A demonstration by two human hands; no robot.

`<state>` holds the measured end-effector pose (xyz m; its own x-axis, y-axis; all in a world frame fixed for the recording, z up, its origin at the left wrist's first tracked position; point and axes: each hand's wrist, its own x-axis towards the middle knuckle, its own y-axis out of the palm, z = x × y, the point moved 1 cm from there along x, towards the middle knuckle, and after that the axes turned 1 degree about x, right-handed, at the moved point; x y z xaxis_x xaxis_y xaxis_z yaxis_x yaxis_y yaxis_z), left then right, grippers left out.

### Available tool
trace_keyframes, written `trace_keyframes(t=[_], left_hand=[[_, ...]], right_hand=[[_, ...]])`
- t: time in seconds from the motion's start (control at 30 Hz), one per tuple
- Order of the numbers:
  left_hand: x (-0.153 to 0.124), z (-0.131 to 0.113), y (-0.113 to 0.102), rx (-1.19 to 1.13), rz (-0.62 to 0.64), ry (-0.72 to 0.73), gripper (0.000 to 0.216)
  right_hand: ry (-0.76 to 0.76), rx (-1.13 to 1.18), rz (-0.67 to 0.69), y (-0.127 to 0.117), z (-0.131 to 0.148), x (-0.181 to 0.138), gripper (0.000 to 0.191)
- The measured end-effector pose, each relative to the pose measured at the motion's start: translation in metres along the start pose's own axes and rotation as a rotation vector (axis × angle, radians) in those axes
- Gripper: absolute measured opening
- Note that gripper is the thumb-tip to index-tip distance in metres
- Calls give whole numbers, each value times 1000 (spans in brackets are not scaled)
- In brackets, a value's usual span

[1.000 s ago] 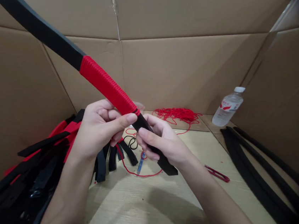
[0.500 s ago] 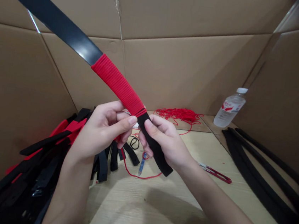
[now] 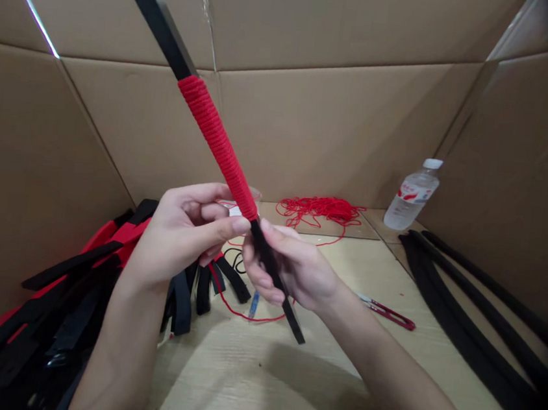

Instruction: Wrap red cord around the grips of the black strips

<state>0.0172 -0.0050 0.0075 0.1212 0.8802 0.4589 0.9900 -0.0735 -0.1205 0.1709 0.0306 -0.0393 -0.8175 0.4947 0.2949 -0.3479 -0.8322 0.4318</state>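
A long flat black strip (image 3: 151,16) rises from my hands toward the upper left, now seen edge-on. A stretch of it is tightly wound with red cord (image 3: 217,140). My left hand (image 3: 187,235) pinches the lower end of the red winding between thumb and fingers. My right hand (image 3: 291,269) is wrapped round the bare black part just below, whose end sticks out under it. A loose red cord (image 3: 243,313) trails on the table beneath my hands.
A heap of black and red-wound strips (image 3: 59,293) lies at the left. A tangle of red cord (image 3: 322,209) and a water bottle (image 3: 412,193) stand at the back, red snips (image 3: 385,312) at the right, long black strips (image 3: 477,318) beyond. Cardboard walls (image 3: 336,120) surround the wooden table (image 3: 284,389).
The strip has been rolled about its length from its flat face to its edge, and its far end has swung up and to the right. Both hands keep their hold.
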Motion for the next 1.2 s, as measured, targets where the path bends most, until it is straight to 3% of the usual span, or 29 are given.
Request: trace_keyframes(t=[0.27, 0.5, 0.63, 0.87, 1.03, 1.2], left_hand=[[0, 0, 2, 78, -192, -28, 21], [0, 2, 2, 113, -222, 1, 18], [1, 3, 2, 115, -205, -13, 20], [3, 5, -2, -4, -17, -28, 20], [-2, -6, -6, 162, 57, -18, 12], [-5, -4, -5, 331, -13, 102, 11]], right_hand=[[-150, -305, -255, 6, 5, 0, 34], [-233, -495, -254, 9, 2, 1, 32], [-140, -394, -218, 7, 4, -1, 37], [6, -118, -80, 4, 10, -4, 38], [54, -19, -29, 0, 11, -5, 40], [54, -32, -67, 2, 13, -6, 39]])
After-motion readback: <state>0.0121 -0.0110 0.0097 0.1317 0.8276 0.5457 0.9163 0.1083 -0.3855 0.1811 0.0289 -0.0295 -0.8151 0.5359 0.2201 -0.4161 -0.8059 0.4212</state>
